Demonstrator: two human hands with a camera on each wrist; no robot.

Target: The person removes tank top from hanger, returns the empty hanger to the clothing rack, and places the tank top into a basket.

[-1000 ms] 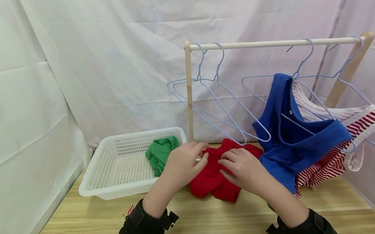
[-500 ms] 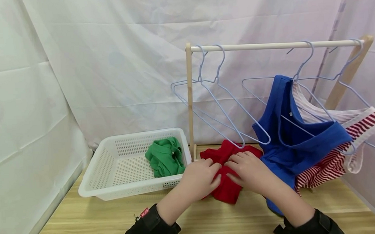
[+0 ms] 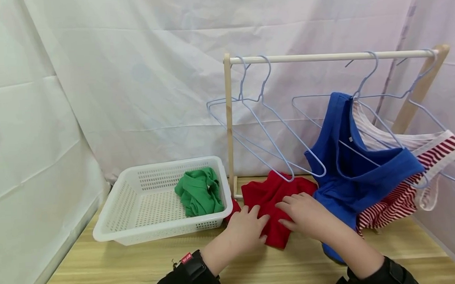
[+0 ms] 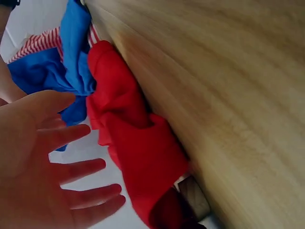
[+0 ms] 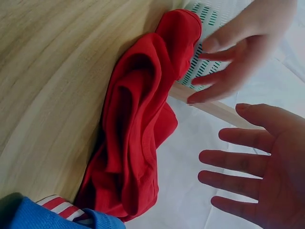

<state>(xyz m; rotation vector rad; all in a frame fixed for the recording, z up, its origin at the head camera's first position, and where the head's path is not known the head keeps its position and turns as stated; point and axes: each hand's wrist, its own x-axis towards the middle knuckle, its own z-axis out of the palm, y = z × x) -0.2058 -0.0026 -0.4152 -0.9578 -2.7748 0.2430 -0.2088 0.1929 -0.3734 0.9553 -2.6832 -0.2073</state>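
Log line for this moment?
left hand: above red cloth, not gripping | right hand: same | green cloth: in basket | blue top: hung

Red garment (image 3: 272,198): plain red cloth, loosely crumpled, with deep folds and raised edges.
Pose: low, uneven heap; one part extends toward the near side.
Location: on the wooden tabletop (image 3: 115,269), between the white basket (image 3: 159,231) and the blue garment (image 3: 344,190).
Left hand (image 3: 246,231): beside it, fingers extended.
Right hand (image 3: 305,215): near it, fingers spread.
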